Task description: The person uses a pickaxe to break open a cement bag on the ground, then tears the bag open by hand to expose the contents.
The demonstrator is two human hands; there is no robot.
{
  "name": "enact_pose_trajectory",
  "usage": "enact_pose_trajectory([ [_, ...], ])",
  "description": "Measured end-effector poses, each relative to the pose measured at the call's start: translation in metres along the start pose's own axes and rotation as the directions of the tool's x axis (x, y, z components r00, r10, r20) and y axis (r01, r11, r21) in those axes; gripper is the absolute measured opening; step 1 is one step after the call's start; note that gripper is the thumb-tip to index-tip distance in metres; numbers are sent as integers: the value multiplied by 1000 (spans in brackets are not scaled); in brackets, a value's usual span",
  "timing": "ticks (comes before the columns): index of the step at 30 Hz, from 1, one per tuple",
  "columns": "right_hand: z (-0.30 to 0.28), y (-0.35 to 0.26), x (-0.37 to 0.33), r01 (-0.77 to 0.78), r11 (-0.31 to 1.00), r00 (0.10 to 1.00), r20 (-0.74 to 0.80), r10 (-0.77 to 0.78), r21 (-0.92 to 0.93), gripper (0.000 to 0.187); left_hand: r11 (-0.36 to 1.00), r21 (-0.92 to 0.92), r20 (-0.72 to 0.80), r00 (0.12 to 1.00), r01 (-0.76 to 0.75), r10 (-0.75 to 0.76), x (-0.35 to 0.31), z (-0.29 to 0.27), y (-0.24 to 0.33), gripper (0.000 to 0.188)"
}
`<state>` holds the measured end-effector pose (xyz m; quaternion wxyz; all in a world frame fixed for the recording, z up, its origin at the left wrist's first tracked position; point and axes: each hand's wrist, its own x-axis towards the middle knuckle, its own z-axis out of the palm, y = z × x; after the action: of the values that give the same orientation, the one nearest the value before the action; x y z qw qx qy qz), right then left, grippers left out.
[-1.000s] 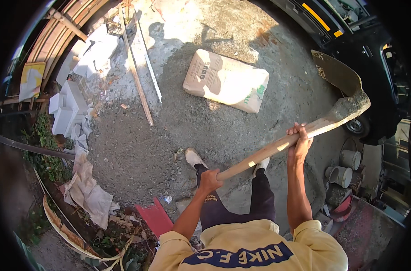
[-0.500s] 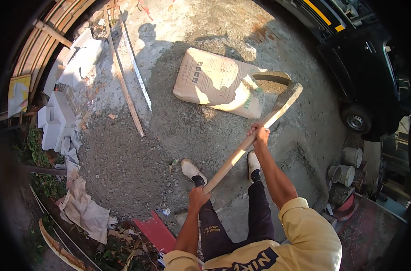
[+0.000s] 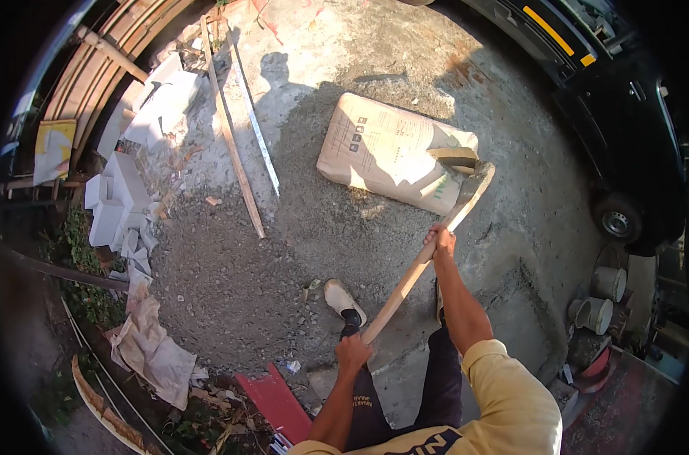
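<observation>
Hoe (image 3: 424, 262) was gripped by both hands, left hand (image 3: 353, 352) closed at the handle end, right hand (image 3: 440, 241) closed mid-shaft. Blade was set against the sack (image 3: 394, 155) lying on the sand pile (image 3: 284, 250). Sack looked largely unopened; contents not yet spread, nothing mixed.

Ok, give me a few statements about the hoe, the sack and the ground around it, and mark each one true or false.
1. Both hands grip the wooden hoe handle: left hand at the end, right hand higher up. True.
2. The hoe blade meets the tan sack. True.
3. The sack stands upright. False: it lies flat on the gravel pile.
4. A blue panel lies by the feet. False: it is a red panel.
5. White blocks lie at the left. True.
</observation>
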<state>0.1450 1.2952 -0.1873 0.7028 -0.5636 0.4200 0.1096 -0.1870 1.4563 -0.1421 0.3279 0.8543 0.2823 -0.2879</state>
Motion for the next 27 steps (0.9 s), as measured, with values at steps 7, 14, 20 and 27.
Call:
enact_pose_trajectory([
  [7,35,-8,-41,54,988,997,-42,-60,-144,9,992,-121,10,999,32,-31,-8,-40,-8,28],
  [14,46,-28,-96,90,994,993,-76,-95,-58,10,980,-128,-60,987,-155,148,11,-50,-51,24],
  [20,51,-69,-154,182,982,983,-41,-180,49,12,933,-189,-144,949,-305,281,8,-66,-51,22],
  [27,150,-4,-101,81,995,996,50,-78,-62,10,973,-150,-186,972,-175,147,27,-94,-77,21],
])
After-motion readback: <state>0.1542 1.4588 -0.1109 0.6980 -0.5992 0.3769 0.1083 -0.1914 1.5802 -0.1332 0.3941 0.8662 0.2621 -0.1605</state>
